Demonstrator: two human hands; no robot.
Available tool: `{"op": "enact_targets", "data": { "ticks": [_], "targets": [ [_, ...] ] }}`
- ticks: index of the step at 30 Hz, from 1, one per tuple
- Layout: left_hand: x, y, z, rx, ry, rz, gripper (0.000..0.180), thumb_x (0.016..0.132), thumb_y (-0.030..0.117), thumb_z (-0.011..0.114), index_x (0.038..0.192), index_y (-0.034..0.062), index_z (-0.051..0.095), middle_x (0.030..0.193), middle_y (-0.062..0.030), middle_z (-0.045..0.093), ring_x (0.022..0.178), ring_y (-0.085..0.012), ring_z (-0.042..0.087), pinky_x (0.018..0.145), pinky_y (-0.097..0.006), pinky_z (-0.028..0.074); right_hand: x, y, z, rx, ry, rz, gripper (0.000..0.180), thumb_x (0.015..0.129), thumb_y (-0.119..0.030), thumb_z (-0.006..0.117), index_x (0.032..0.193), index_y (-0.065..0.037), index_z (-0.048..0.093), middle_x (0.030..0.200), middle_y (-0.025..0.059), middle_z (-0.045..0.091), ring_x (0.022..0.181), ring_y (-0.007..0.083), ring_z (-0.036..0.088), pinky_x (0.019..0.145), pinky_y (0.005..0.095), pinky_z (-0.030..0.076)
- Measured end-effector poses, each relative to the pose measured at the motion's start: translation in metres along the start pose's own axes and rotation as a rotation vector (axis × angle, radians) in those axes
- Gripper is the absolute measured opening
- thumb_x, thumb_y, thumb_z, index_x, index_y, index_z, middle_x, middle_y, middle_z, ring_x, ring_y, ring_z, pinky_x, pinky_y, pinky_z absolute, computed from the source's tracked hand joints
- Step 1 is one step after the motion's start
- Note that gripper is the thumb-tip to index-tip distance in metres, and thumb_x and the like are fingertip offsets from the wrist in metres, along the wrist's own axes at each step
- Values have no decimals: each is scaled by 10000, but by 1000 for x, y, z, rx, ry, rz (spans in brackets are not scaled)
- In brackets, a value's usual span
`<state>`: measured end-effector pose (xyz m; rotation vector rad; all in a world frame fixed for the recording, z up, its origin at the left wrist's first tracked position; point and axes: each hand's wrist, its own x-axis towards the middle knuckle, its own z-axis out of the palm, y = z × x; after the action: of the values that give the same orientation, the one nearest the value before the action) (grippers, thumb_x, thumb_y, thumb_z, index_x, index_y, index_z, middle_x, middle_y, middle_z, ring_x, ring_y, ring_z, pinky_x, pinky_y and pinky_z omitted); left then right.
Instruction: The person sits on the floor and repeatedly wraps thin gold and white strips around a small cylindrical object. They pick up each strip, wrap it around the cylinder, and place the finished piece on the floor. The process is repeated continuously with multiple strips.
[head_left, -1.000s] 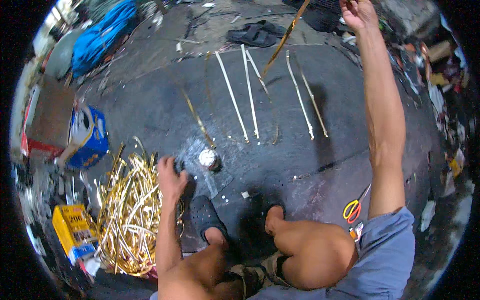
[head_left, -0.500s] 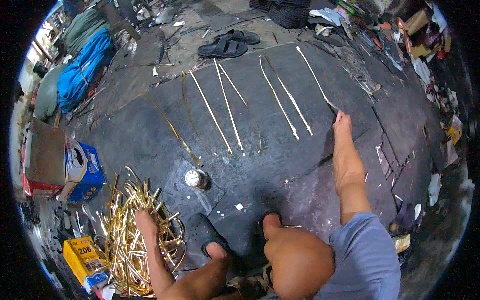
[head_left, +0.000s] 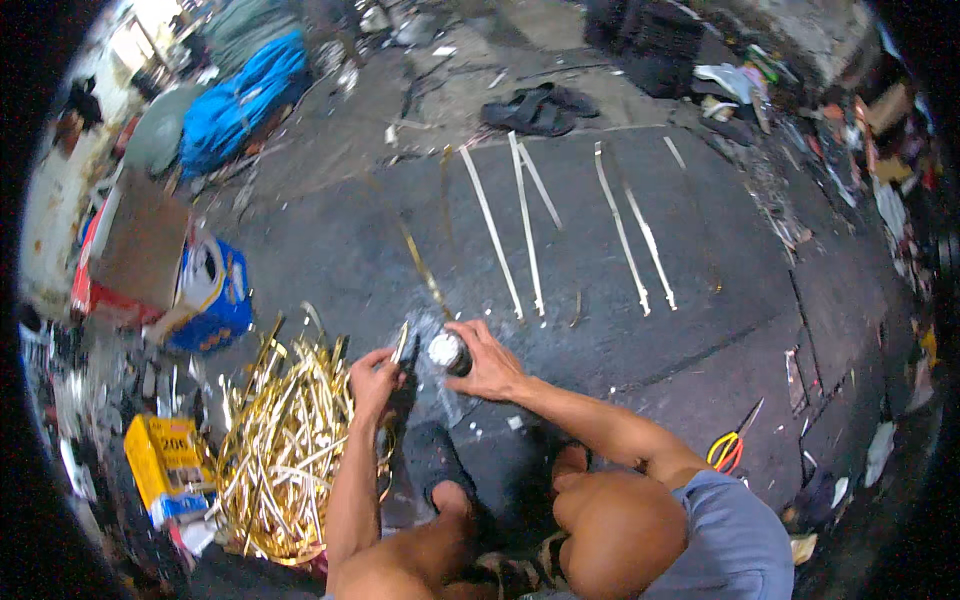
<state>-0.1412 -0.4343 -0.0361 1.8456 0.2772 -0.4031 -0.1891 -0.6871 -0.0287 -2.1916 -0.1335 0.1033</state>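
Note:
My left hand [head_left: 375, 382] is closed, pinching a gold strip [head_left: 402, 342] whose end points up. My right hand [head_left: 490, 364] curves its thumb and fingers round a small can [head_left: 448, 350] with a whitish top, standing on the dark mat. Close to my left forearm lies a big tangled heap of shiny gold strips [head_left: 290, 450]. Farther off, several separate strips lie spread across the mat, among them a pale strip [head_left: 492, 235] and a darker gold strip [head_left: 424, 264].
Scissors [head_left: 735, 440] with yellow and red handles lie right of my knee. At left stand an open box [head_left: 140, 240], a blue carton [head_left: 215, 300] and a yellow box [head_left: 170, 460]. Black sandals [head_left: 535, 110] sit beyond the mat [head_left: 600, 380]; scraps litter the right side.
My right hand let go of the far-right strip and came back to the can. My left hand rose from the heap with a strip. The view shifted, bringing the scissors into sight.

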Motion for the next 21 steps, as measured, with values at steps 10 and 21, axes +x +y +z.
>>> {"op": "enact_targets", "data": {
  "ticks": [10,21],
  "targets": [
    [-17,-23,5,-485,-149,-181,463,853,-29,612,1311,-100,596,884,-97,686,707,-139,672,591,-244,527,31,-7,1,487,384,93,575,788,-153,885,1206,10,526,1047,107,674,911,181,679,795,327,563],
    [-37,-25,7,-1043,-727,-253,573,862,-68,543,1432,-62,493,986,-83,657,624,-72,565,516,-166,472,20,-4,-5,241,364,53,601,767,-222,885,1204,1,538,1069,183,726,991,300,722,842,412,558]
  ]
}}
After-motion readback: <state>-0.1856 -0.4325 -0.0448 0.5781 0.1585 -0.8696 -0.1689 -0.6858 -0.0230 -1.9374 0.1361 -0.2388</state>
